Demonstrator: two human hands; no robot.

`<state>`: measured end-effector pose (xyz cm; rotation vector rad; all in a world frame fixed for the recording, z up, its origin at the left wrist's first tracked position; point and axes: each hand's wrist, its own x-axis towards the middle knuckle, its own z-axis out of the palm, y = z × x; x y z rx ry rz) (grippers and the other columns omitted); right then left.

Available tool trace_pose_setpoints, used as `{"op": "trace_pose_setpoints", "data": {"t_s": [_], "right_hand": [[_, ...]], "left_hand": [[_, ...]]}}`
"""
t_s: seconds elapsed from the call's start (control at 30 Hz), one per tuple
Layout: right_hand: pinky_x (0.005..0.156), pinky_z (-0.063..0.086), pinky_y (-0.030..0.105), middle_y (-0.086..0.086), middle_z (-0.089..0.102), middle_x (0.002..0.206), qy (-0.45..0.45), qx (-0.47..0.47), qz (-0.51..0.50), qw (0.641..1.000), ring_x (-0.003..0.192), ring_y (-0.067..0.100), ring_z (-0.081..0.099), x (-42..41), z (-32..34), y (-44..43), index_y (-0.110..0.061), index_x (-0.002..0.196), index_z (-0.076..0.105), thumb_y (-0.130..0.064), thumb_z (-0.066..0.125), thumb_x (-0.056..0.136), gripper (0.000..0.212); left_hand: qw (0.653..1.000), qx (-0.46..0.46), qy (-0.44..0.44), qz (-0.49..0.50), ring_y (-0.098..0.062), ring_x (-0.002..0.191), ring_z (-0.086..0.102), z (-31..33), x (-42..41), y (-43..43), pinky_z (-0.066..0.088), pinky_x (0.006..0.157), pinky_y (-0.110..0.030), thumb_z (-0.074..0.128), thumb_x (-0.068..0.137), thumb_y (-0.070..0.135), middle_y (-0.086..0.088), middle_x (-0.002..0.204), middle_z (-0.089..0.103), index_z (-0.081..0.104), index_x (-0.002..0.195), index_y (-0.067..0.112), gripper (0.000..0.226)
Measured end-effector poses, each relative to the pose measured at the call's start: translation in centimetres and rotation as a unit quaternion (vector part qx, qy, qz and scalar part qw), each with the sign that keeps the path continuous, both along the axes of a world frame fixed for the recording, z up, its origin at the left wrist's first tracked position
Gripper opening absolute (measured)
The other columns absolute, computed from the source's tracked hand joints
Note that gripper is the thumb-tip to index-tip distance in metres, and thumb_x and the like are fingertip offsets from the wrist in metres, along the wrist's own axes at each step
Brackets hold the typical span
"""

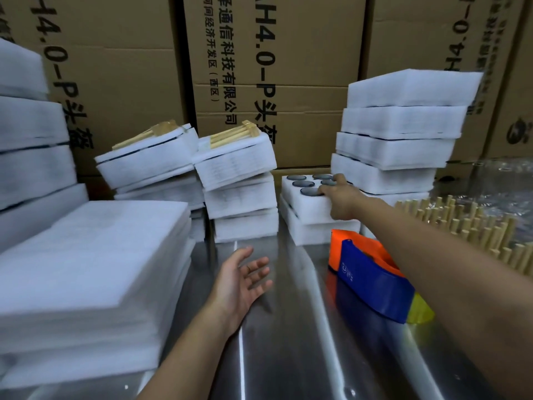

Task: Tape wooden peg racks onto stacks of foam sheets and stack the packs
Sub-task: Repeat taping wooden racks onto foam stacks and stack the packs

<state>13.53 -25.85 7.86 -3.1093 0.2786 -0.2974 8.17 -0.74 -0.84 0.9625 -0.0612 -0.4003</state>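
You're fetching the next foam stack.
Your right hand (341,199) is gripping the holed foam stack (302,207) behind the tape dispenser (369,272); your left hand (242,280) is hovering spread. Next you'll probably be needing both hands and a peg rack (461,226).

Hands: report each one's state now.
Left hand: open, fingers spread, holding nothing.
Right hand: grips the holed foam tray, fingers on top, thumb on its side.

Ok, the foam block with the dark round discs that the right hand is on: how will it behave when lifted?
Probably light: the foam block is white foam. Gripped at one end by the right hand, it may sag or tilt a little. The dark discs sit in open-topped holes, so tipping could spill them; keep it level.
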Motion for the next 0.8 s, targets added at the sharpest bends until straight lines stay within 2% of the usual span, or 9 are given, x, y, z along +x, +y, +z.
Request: {"op": "trace_pose_setpoints", "data": {"t_s": [0.1,0.17,0.33,0.5,0.67,0.8], "right_hand": [[0.098,0.035,0.035,0.011,0.024,0.141,-0.109,-0.01,-0.008,0.994,0.121,0.034,0.046,-0.1,-1.0,0.5,-0.029,0.133,0.048,-0.007,0.054,0.081,0.057],[0.098,0.034,0.035,0.012,0.027,0.139,-0.156,-0.021,-0.012,0.988,0.114,0.035,0.049,-0.2,-1.1,1.1,-0.025,0.129,0.052,-0.008,0.06,0.078,0.055],[0.099,0.032,0.038,0.013,0.031,0.136,-0.223,-0.077,-0.008,0.972,0.116,0.035,0.047,-2.3,1.3,1.8,-0.023,0.128,0.053,-0.011,0.068,0.075,0.056],[0.094,0.032,0.038,0.014,0.036,0.132,-0.257,-0.124,0.017,0.958,0.109,0.036,0.049,-6.9,3.0,3.0,-0.021,0.125,0.056,-0.011,0.067,0.074,0.053],[0.084,0.028,0.034,0.011,0.042,0.121,-0.302,-0.072,0.069,0.948,0.095,0.032,0.05,-13.6,2.5,5.3,-0.022,0.116,0.061,-0.002,0.064,0.066,0.054],[0.084,0.023,0.033,0.004,0.04,0.114,-0.287,-0.063,0.097,0.951,0.092,0.024,0.046,-17.6,1.4,7.9,-0.024,0.113,0.059,-0.01,0.063,0.066,0.049]], "left_hand": [[1.0,0.011,-0.01,-0.003,-0.019,0.07,0.054,-0.1,-0.1,-0.1,0.047,0.064,-0.03,0.049,0.092,0.018,-0.01,0.081,0.059,0.056,0.091,0.013,0.009],[1.0,0.013,-0.015,-0.005,-0.019,0.071,0.055,-0.1,-0.1,-0.1,0.048,0.065,-0.03,0.049,0.092,0.018,-0.011,0.081,0.059,0.056,0.091,0.012,0.009],[1.0,0.013,-0.015,-0.002,-0.019,0.072,0.055,-0.1,-0.1,0.1,0.049,0.066,-0.031,0.049,0.092,0.018,-0.011,0.081,0.059,0.057,0.09,0.011,0.01],[1.0,0.018,-0.018,-0.001,-0.019,0.073,0.056,-0.2,0.0,0.2,0.049,0.065,-0.03,0.049,0.092,0.019,-0.012,0.084,0.06,0.056,0.102,0.013,0.013],[0.999,0.025,-0.022,0.005,-0.018,0.072,0.056,-0.4,0.0,0.1,0.049,0.065,-0.028,0.048,0.093,0.019,-0.011,0.085,0.059,0.054,0.111,0.011,0.021],[0.999,0.029,-0.023,0.012,-0.017,0.07,0.056,-0.7,0.1,0.1,0.051,0.062,-0.024,0.047,0.093,0.018,-0.011,0.083,0.059,0.055,0.107,0.012,0.017]]}}
